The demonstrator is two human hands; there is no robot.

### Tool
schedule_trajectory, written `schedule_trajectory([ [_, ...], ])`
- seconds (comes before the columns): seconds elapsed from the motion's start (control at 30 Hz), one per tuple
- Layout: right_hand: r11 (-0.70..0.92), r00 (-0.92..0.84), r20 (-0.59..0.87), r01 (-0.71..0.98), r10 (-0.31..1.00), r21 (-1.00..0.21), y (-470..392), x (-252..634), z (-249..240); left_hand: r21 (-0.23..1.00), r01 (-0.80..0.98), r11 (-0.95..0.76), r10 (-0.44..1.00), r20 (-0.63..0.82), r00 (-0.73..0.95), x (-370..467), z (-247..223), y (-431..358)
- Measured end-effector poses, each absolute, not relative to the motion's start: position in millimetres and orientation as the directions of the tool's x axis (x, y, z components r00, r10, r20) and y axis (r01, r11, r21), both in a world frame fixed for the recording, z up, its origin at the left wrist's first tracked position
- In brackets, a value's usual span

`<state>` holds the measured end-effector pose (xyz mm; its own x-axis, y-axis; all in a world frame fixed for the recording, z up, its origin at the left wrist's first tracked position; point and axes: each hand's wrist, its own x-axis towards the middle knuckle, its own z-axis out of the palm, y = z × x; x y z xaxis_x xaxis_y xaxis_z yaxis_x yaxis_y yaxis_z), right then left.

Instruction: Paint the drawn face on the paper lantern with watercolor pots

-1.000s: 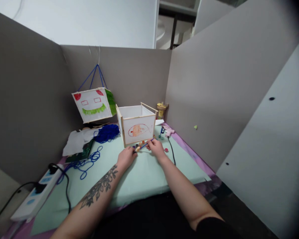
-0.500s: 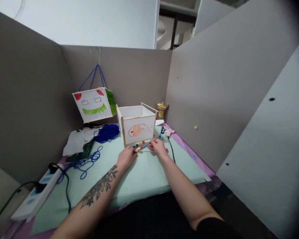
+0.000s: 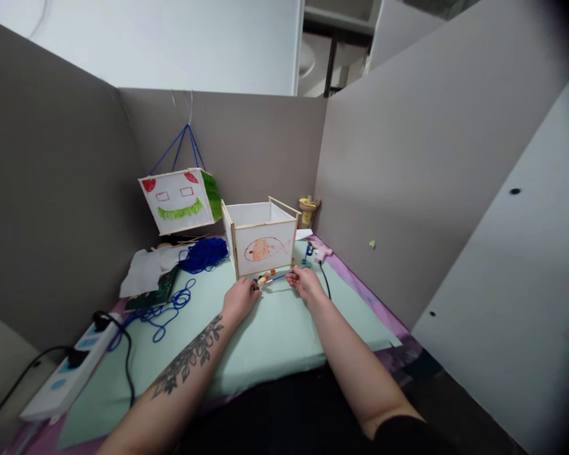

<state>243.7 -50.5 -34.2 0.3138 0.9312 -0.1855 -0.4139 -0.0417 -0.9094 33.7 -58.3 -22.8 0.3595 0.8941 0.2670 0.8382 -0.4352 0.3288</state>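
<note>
In my right hand (image 3: 306,282) is a thin blue paintbrush (image 3: 279,276), pinched between the fingers, its tip pointing left toward the small paint pots (image 3: 262,280). My left hand (image 3: 241,299) rests on the table, fingertips closed on a small dark paint pot at the near end of that cluster. Just behind the pots stands a white box-shaped lantern (image 3: 287,248) with thin wooden edges and an open top. A fish outline in red, partly filled with orange, is on its front panel.
A painted lantern (image 3: 180,205) hangs by blue cords at the back left. Below lie a tangle of blue cord (image 3: 205,254), white paper (image 3: 145,268) and a loose cord (image 3: 168,309). A power strip (image 3: 71,366) sits left; a pink star-shaped object (image 3: 322,252) with a black cable lies right.
My right hand has shifted slightly to the right, drawing the brush tip a little with it. My left hand stays nearly in place.
</note>
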Motion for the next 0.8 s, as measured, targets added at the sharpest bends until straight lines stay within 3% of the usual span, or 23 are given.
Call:
schedule_trajectory([
  [0.17, 0.065, 0.368, -0.136, -0.486, 0.92, -0.872, -51.7, 250.5, -27.9, 0.419, 0.821, -0.387, 0.916, 0.274, 0.292, 31.0, -22.7, -55.6],
  [0.33, 0.405, 0.504, 0.146, -0.455, 0.851, -0.793, -56.7, 250.5, -21.7, 0.43, 0.816, -0.385, 0.919, 0.26, 0.296, 30.3, -25.8, -53.4],
  [0.4, 0.471, 0.506, 0.228, -0.427, 0.832, -0.772, -58.5, 248.0, -20.5, 0.427, 0.813, -0.396, 0.915, 0.262, 0.308, 30.4, -27.6, -52.9],
  [0.8, 0.476, 0.476, 0.284, -0.349, 0.832, -0.807, -55.8, 240.2, -23.1, 0.399, 0.815, -0.421, 0.903, 0.266, 0.336, 31.1, -30.1, -51.5],
])
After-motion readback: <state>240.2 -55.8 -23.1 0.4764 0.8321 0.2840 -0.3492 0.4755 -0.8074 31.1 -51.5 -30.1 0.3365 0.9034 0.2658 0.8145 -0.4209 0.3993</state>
